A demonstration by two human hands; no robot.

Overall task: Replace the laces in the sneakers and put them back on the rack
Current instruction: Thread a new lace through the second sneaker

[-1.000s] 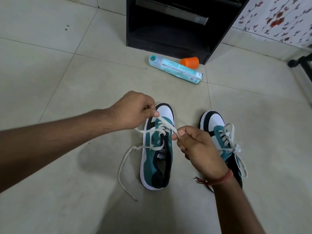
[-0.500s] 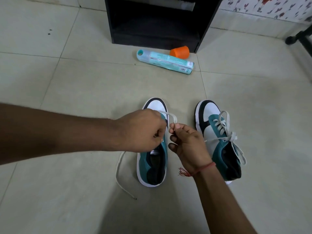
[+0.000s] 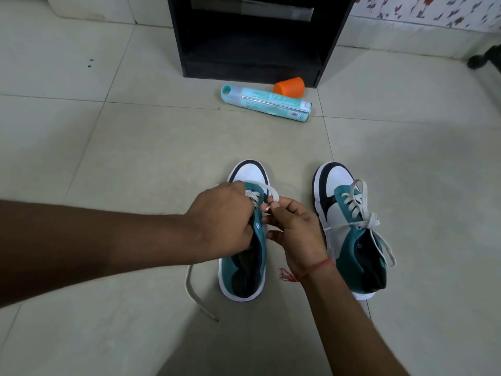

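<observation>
Your right hand [image 3: 294,234] pinches the lace [image 3: 267,189] tip over the left sneaker [image 3: 244,267], fingers curled. Your left hand [image 3: 225,221] grips the lace at its eyelets; the laced sneaker [image 3: 349,226] sits just right of it

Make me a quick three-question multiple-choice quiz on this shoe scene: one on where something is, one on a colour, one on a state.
1. Where does the spray can lie?
A. on the floor by the black rack
B. inside a sneaker
C. in a hand

2. What colour is the cap beside the can?
A. blue
B. orange
C. white

3. Which sneaker has its lace tied?
A. the left sneaker
B. the right sneaker
C. neither

Answers:
1 A, it lies on the tiles before the rack.
2 B, it is plainly orange.
3 B, its bow is knotted, while the left hand and right hand work the lace on the other.
</observation>
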